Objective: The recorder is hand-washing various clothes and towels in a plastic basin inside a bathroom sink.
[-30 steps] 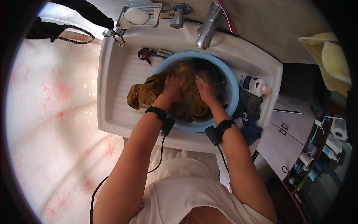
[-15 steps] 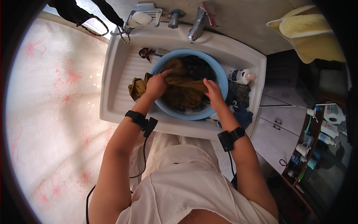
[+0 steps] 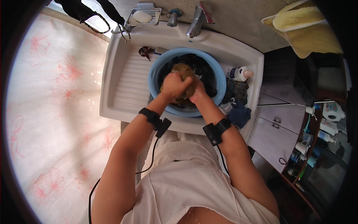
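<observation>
My left hand (image 3: 174, 86) is clamping the brown cloth (image 3: 182, 68), now gathered over the basin (image 3: 152, 80), no longer trailing outside; my right hand (image 3: 199, 94) is meeting it, grip hidden.

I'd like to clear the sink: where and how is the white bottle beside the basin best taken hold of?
Probably around the middle of the white bottle, coming from above: it seems to lie on its side, base by the blue basin and cap pointing right, with dark cloths crowding its near side.
</observation>
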Motion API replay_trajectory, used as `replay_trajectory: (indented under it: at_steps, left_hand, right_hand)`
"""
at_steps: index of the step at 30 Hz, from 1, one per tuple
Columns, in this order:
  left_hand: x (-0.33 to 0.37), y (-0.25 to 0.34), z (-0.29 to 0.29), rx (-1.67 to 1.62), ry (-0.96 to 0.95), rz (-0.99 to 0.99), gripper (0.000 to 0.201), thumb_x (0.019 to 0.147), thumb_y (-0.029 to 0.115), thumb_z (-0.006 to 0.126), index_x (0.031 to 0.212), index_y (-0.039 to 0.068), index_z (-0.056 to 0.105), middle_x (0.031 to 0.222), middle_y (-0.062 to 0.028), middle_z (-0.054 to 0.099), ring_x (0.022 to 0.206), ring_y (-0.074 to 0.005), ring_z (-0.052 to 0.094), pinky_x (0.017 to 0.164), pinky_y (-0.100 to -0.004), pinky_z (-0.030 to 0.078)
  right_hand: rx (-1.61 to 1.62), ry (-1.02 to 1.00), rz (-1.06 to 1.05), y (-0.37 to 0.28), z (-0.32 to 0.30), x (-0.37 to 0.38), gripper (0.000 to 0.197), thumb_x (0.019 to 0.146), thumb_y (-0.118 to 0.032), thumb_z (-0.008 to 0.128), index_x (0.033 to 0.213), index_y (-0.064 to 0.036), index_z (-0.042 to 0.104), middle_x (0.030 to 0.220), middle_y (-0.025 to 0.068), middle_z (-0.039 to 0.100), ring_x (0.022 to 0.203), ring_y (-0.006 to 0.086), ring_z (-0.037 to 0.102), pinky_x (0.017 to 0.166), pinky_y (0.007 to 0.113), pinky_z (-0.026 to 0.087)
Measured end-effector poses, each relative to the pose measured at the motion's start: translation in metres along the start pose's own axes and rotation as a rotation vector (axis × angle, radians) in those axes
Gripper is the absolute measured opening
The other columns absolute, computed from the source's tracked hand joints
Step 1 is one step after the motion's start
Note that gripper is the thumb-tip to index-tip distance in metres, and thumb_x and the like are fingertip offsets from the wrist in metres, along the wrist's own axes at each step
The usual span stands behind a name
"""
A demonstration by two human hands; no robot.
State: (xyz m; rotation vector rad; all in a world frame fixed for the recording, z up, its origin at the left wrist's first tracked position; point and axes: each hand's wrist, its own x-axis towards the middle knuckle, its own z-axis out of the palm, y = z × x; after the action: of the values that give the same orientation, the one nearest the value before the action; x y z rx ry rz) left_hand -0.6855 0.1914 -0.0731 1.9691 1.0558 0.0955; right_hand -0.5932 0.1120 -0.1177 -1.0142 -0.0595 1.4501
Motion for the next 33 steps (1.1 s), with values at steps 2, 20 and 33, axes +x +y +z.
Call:
replay_trajectory:
  at_steps: [2, 20, 33]
  left_hand:
    - [-0.002, -0.008, 0.005, 0.076, 0.094, -0.017, 0.045, 0.08, 0.048, 0.056, 0.092, 0.007, 0.069, 0.091, -0.0196, 0.064, 0.086, -0.0369, 0.061, 0.079, -0.0437, 0.048]
    - [-0.01, 0.02, 0.04, 0.02, 0.264, 0.289, 0.03, 0.082, 0.031, 0.052, 0.078, 0.008, 0.07, 0.084, -0.0127, 0.063, 0.073, -0.0336, 0.062, 0.069, -0.0433, 0.051]
    - [-0.03, -0.04, -0.036, 0.724, 0.084, 0.681, 0.019, 0.081, 0.032, 0.062, 0.079, 0.014, 0.064, 0.101, -0.008, 0.054, 0.092, -0.024, 0.055, 0.07, -0.0346, 0.048]
  right_hand:
    - [0.151, 0.261, 0.155, 0.002, 0.014, 0.0, 0.036, 0.096, -0.032, 0.039, 0.118, -0.0069, 0.053, 0.109, 0.009, 0.059, 0.101, 0.0205, 0.059, 0.087, 0.034, 0.048]
    - [0.448, 0.062, 0.135, 0.006, -0.03, -0.006, 0.037, 0.096, -0.034, 0.039, 0.118, -0.0075, 0.052, 0.11, 0.0088, 0.059, 0.105, 0.0225, 0.058, 0.089, 0.034, 0.049]
    - [-0.601, 0.234, -0.435, -0.026, -0.07, -0.003, 0.023, 0.092, -0.023, 0.059, 0.083, -0.0032, 0.05, 0.074, 0.0004, 0.043, 0.072, 0.0111, 0.045, 0.068, 0.025, 0.038]
